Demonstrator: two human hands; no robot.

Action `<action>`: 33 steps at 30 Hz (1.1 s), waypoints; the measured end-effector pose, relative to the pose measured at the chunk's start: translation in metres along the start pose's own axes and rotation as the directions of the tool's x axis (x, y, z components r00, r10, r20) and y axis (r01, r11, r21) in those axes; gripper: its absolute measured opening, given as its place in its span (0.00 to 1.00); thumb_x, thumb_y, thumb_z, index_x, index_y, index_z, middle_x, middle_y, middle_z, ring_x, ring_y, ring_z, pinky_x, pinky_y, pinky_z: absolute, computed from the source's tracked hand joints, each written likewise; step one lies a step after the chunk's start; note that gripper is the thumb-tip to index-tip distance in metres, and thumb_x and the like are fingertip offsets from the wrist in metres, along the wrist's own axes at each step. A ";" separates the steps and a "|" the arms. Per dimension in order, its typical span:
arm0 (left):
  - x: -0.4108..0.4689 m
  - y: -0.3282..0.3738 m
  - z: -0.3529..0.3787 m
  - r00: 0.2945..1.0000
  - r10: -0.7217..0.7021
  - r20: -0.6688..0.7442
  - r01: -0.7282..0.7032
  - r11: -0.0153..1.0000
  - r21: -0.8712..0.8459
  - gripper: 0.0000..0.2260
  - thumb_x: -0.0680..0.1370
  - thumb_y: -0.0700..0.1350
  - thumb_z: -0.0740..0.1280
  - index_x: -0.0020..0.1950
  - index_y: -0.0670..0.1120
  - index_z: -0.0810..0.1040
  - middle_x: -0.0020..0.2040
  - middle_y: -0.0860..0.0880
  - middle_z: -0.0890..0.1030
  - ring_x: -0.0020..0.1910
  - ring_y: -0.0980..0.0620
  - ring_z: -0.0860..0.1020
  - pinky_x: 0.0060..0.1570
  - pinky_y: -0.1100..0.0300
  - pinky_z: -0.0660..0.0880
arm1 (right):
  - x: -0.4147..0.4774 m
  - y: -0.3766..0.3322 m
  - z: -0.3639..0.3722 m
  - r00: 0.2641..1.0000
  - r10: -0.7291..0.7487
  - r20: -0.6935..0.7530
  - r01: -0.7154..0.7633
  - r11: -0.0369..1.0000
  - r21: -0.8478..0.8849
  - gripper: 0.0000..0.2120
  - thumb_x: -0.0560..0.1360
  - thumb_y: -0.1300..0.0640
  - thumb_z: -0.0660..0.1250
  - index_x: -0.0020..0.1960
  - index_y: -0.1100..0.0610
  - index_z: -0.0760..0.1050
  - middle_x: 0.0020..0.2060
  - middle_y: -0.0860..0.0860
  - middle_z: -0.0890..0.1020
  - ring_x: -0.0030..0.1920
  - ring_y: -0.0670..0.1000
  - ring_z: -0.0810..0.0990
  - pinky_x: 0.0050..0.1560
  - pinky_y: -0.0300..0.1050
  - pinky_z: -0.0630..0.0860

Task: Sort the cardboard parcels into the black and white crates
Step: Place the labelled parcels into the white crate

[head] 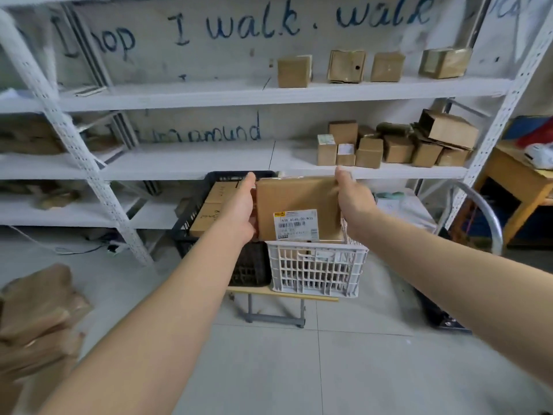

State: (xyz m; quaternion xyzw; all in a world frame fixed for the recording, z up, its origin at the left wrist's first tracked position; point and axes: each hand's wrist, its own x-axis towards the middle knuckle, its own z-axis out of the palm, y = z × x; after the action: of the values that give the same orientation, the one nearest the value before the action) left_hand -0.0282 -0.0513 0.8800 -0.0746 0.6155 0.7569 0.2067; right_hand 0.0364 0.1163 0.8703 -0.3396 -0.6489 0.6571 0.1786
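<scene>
A flat cardboard parcel point(296, 202) with a white barcode label stands upright with its lower edge inside the white crate point(314, 272). My left hand point(244, 206) holds its left edge and my right hand point(353, 202) holds its right edge, fingers wrapped over the sides. The black crate point(194, 217) stands directly left of the white one and holds cardboard parcels point(214, 206) with handwriting on them. Both crates sit on a small low table point(281, 293).
White metal shelving point(179, 163) behind the crates carries small cardboard boxes point(395, 146) on the middle shelf and several more boxes point(371, 67) on the upper one. A blurred stack of brown parcels point(39, 322) is at my lower left. A wooden desk point(517, 181) and a metal hoop point(490, 217) stand at the right.
</scene>
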 end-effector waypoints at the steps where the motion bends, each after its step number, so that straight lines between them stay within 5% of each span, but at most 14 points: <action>1: 0.015 0.008 -0.008 1.000 -0.004 -0.013 0.004 1.000 0.005 0.13 0.76 0.59 0.66 0.48 0.50 0.78 0.35 0.50 0.84 0.36 0.50 0.81 0.26 0.59 0.76 | 0.010 -0.001 0.014 1.000 0.026 0.002 -0.027 0.999 0.027 0.31 0.73 0.34 0.56 0.64 0.58 0.69 0.51 0.53 0.77 0.48 0.53 0.75 0.46 0.48 0.72; 7: 0.098 0.021 -0.026 0.999 -0.014 -0.028 0.016 0.999 0.040 0.02 0.78 0.43 0.65 0.46 0.46 0.76 0.39 0.48 0.80 0.38 0.52 0.78 0.35 0.58 0.75 | 0.065 0.004 0.069 0.993 0.117 0.005 -0.117 0.991 0.061 0.31 0.73 0.35 0.59 0.62 0.59 0.72 0.55 0.55 0.78 0.54 0.57 0.76 0.60 0.54 0.73; 13: 0.172 0.012 -0.008 0.999 -0.040 0.009 0.039 0.997 0.073 0.05 0.76 0.35 0.60 0.44 0.43 0.74 0.40 0.46 0.78 0.38 0.51 0.76 0.35 0.57 0.74 | 0.126 -0.002 0.083 0.996 0.080 -0.026 -0.078 0.994 0.074 0.21 0.74 0.41 0.60 0.58 0.56 0.71 0.53 0.56 0.79 0.54 0.59 0.78 0.58 0.60 0.75; 16: 0.218 0.006 0.012 0.999 -0.047 -0.007 0.048 0.988 0.146 0.10 0.75 0.31 0.57 0.50 0.40 0.75 0.50 0.42 0.78 0.48 0.46 0.77 0.47 0.54 0.77 | 0.167 0.000 0.083 0.992 0.118 -0.050 -0.113 0.989 0.101 0.22 0.73 0.44 0.60 0.60 0.57 0.71 0.50 0.57 0.80 0.47 0.56 0.80 0.44 0.52 0.81; 19: 0.269 0.004 0.039 0.993 -0.071 -0.089 0.088 0.974 0.208 0.12 0.76 0.30 0.55 0.54 0.38 0.75 0.51 0.41 0.76 0.50 0.45 0.76 0.54 0.54 0.75 | 0.213 0.004 0.081 0.985 0.164 -0.057 -0.160 0.984 0.072 0.21 0.75 0.45 0.60 0.61 0.58 0.71 0.43 0.53 0.78 0.38 0.50 0.76 0.25 0.38 0.71; 21: 0.299 0.003 0.060 0.988 -0.103 -0.113 0.125 0.970 0.210 0.11 0.77 0.30 0.55 0.55 0.39 0.73 0.48 0.43 0.76 0.44 0.47 0.76 0.45 0.56 0.76 | 0.248 0.006 0.079 0.982 0.183 -0.035 -0.182 0.982 0.045 0.23 0.75 0.45 0.60 0.62 0.59 0.70 0.47 0.55 0.79 0.40 0.52 0.77 0.30 0.43 0.73; 24: 0.336 0.000 0.087 0.984 -0.158 -0.082 0.172 0.964 0.205 0.08 0.75 0.30 0.58 0.48 0.40 0.74 0.46 0.42 0.76 0.41 0.47 0.76 0.39 0.55 0.75 | 0.299 0.010 0.074 0.973 0.229 -0.007 -0.229 0.973 0.016 0.23 0.73 0.43 0.62 0.60 0.59 0.71 0.51 0.57 0.80 0.49 0.56 0.79 0.52 0.52 0.78; 28: 0.379 -0.006 0.114 0.981 -0.191 -0.021 0.192 0.970 0.152 0.04 0.76 0.34 0.62 0.46 0.41 0.75 0.42 0.44 0.79 0.39 0.49 0.78 0.34 0.59 0.76 | 0.360 0.016 0.068 0.959 0.285 -0.002 -0.285 0.958 -0.015 0.24 0.72 0.40 0.63 0.59 0.56 0.71 0.50 0.52 0.78 0.49 0.52 0.75 0.47 0.47 0.71; 31: 0.403 -0.015 0.129 0.975 -0.223 -0.023 0.224 0.962 0.159 0.05 0.76 0.42 0.67 0.50 0.43 0.78 0.37 0.47 0.80 0.33 0.51 0.77 0.24 0.63 0.74 | 0.396 0.028 0.068 0.947 0.322 -0.011 -0.322 0.946 -0.020 0.23 0.73 0.40 0.63 0.60 0.56 0.70 0.56 0.53 0.75 0.52 0.52 0.73 0.56 0.49 0.69; 33: 0.423 -0.022 0.137 0.970 -0.239 -0.042 0.243 0.961 0.134 0.06 0.76 0.46 0.68 0.48 0.44 0.78 0.36 0.47 0.81 0.33 0.50 0.78 0.31 0.59 0.78 | 0.420 0.036 0.070 0.932 0.363 -0.018 -0.363 0.932 -0.019 0.27 0.72 0.40 0.63 0.63 0.57 0.68 0.59 0.53 0.74 0.57 0.55 0.73 0.62 0.52 0.69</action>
State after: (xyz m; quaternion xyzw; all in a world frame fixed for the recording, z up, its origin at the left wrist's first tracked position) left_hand -0.3826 0.1780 0.7367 -0.1443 0.6553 0.6806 0.2941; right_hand -0.3000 0.3450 0.7401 -0.4601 -0.5811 0.6691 0.0548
